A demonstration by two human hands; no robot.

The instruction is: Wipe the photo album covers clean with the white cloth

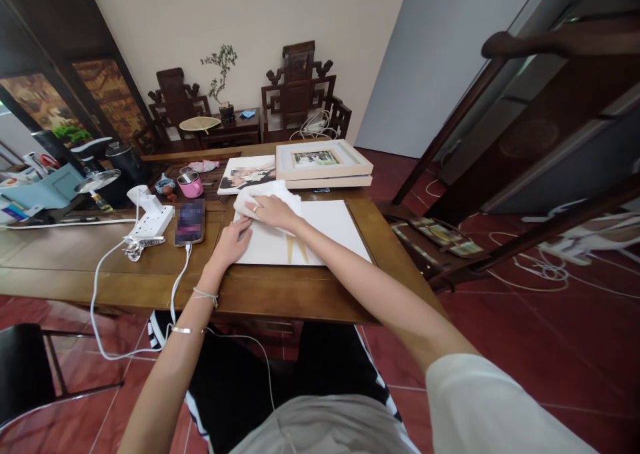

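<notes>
A flat white board [335,231] lies on the wooden desk, with tan strip-like shapes showing on it below my right wrist. My right hand [270,211], with a ring on one finger, presses a bunched white cloth [283,191] onto the upper left part of the board. The cloth is gripped under my fingers. Close beside it, my left hand [234,242] rests on the board's left edge, fingers laid out over it. Part of the board is hidden by the cloth and my right forearm.
Behind the board lie stacked picture frames [325,161] and a photo print [247,174]. To the left are a charging phone [190,222], a white power strip [153,222], a pink mug [191,185] and a blue organizer [50,191]. A white cable hangs off the desk's front edge.
</notes>
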